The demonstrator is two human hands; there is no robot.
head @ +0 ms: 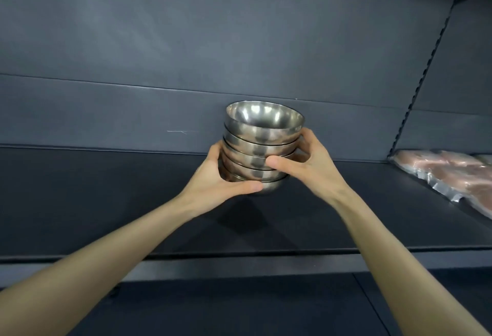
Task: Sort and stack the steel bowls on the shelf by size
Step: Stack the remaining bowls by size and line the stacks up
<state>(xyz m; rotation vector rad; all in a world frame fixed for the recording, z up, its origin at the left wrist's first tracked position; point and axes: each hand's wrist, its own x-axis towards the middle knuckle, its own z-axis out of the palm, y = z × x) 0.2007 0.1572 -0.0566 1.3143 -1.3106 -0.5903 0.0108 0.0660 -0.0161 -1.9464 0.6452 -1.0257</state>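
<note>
Stack of shiny round steel bowls (pixel 262 146), left hand (pixel 219 176) and right hand (pixel 308 158) fingers curled round it, dark grey shelf (pixel 106 202) beneath

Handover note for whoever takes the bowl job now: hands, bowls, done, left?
Left hand grips the stack of steel bowls low on its left side; right hand grips it midway on the right.
About five nested bowls, upright, at the middle of the shelf; resting or just lifted, unclear.
Done: one nested stack.
Left: probably settle it and let go; no loose bowls in view.
Sealed packs lie at the shelf's right end.
</note>
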